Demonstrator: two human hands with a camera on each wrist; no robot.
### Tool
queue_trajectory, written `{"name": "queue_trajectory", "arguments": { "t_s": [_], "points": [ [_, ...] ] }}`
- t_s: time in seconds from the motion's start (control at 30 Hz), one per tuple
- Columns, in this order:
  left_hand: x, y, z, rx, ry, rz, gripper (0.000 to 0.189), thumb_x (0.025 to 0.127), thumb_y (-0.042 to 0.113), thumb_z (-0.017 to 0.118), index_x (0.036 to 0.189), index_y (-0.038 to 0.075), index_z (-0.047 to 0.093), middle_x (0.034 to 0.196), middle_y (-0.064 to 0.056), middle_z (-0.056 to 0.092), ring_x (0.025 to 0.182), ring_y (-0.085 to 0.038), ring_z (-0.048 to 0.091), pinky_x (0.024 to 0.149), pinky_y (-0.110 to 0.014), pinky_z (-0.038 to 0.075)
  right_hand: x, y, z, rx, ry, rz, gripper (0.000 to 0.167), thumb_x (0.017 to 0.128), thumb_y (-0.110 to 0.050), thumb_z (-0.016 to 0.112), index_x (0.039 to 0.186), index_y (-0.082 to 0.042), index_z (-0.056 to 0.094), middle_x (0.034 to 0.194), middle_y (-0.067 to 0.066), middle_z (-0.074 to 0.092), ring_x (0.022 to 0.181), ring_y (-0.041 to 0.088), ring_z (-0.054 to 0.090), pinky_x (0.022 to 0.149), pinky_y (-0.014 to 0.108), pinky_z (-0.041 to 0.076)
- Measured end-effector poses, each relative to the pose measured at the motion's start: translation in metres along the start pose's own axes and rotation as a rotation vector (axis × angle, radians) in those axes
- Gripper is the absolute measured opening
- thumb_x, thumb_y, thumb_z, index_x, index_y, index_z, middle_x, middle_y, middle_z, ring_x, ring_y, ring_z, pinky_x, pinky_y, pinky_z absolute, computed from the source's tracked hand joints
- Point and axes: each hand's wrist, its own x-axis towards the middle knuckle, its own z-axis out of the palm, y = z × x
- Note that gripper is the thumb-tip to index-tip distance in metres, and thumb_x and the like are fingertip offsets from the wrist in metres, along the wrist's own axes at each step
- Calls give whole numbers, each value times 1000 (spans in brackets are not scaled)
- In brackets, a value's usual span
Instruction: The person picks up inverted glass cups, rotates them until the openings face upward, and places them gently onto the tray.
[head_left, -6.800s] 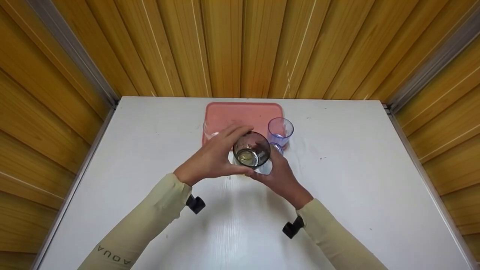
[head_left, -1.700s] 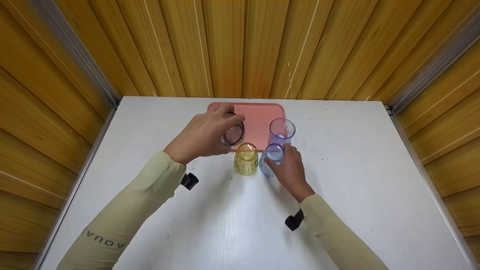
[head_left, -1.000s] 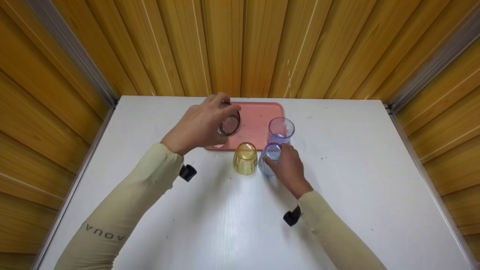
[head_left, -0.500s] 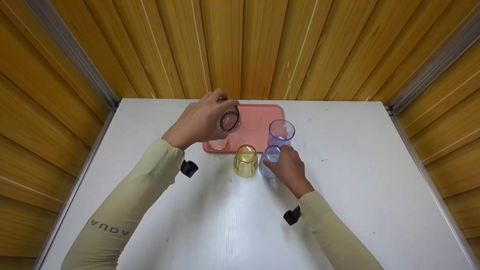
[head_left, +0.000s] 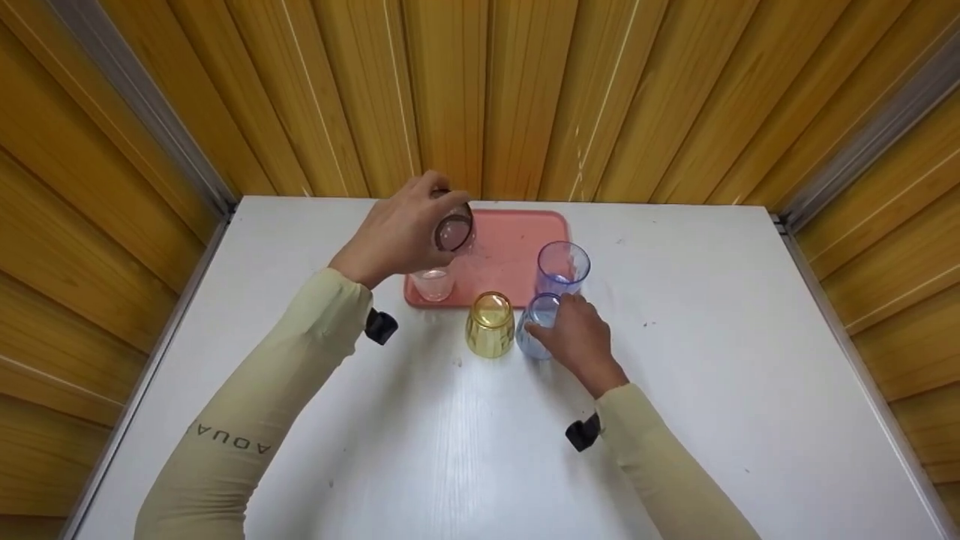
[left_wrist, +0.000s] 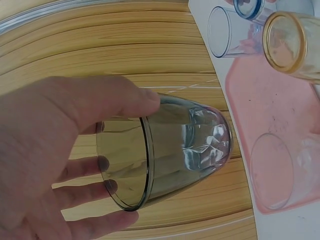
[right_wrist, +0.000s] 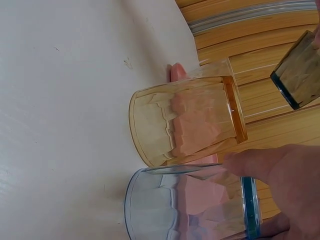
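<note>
My left hand (head_left: 397, 229) holds a smoky grey tumbler (head_left: 453, 234) by its rim, above the left part of a pink tray (head_left: 517, 232). In the left wrist view the grey tumbler (left_wrist: 185, 145) has the thumb on one side and fingers spread round the other. My right hand (head_left: 576, 337) grips the upturned base of a light blue tumbler (head_left: 529, 341), which stands mouth down on the table before the tray. Just left of it stands a yellow tumbler (head_left: 490, 331), also mouth down. A clear tumbler (head_left: 433, 286) sits at the tray's front left corner, partly below my left hand.
An upright purple-blue tumbler (head_left: 562, 266) stands at the tray's front right corner, behind the light blue one. The white table (head_left: 712, 337) extends to both sides. Wood-patterned panels (head_left: 480, 97) rise at the back and sides.
From both hands round it over the yellow tumbler, the grey tumbler has gone left and back in my left hand. My right hand let go of it and now grips the light blue tumbler.
</note>
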Motion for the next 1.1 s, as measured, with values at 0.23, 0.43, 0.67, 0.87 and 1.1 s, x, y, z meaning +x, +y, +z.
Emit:
{"name": "queue_trajectory", "arguments": {
  "t_s": [0.23,0.43,0.67,0.87,1.1],
  "points": [
    [5,-6,4,-8,28,-15,70,70,25,85,133,27,55,133,-6,47,119,-23,48,95,-47,52,-1,-1,0,-30,5,-19,76,82,-45,73,130,8,49,122,22,59,113,37,60,93,54,52],
    [10,-10,6,-13,32,-23,70,70,25,85,132,28,55,131,-5,47,119,-23,47,94,-48,51,-2,0,-1,-37,8,-23,75,82,-46,73,128,8,51,119,21,60,110,36,61,90,52,53],
    [18,-14,10,-23,31,-39,68,70,25,85,132,29,55,130,-5,47,118,-23,47,95,-48,51,-4,0,0,1,7,-13,73,81,-43,75,130,6,50,119,19,61,110,35,62,89,50,55],
    [24,-19,12,-34,26,-52,67,72,25,85,131,30,55,131,-6,47,118,-24,47,95,-50,51,-3,0,-1,-9,12,-17,72,81,-43,75,128,6,51,118,19,62,107,34,64,86,48,56],
    [27,-30,18,-47,26,-82,67,73,28,84,133,27,55,130,-7,47,117,-25,46,97,-50,49,-3,-1,2,-18,13,-36,69,80,-42,76,127,2,53,117,16,65,102,29,66,83,45,57]
  ]
}}
